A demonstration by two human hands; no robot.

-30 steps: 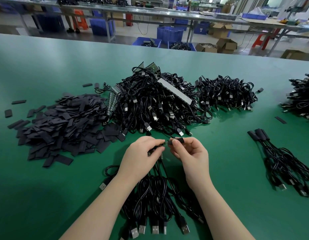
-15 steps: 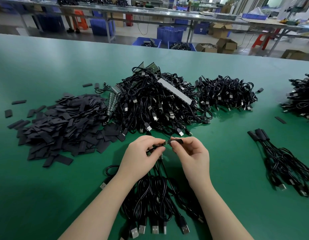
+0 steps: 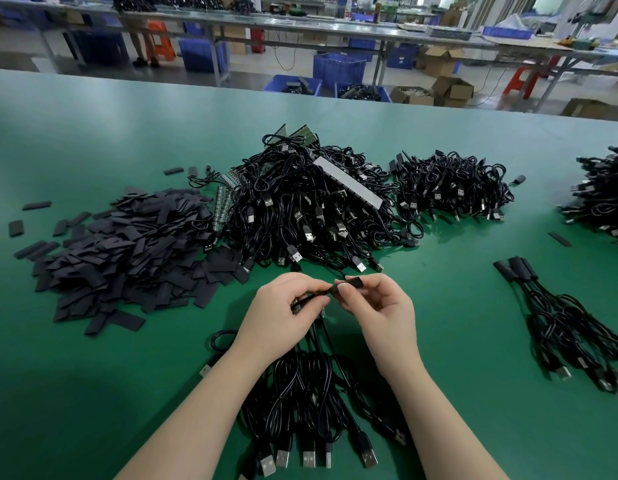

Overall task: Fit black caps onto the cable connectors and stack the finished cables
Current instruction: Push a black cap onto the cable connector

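— Black flat sleeve cap (image 3: 349,285): where do we have it?
— Pinched in our right hand (image 3: 380,306), above the green table (image 3: 127,140).
— Left hand (image 3: 283,310)?
— We pinch the thin black cable (image 3: 309,301), its end touching the cap.

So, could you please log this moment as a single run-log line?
step: capping | left hand: grips cable end | right hand: pinches black cap at connector | capped bundle: on table, right
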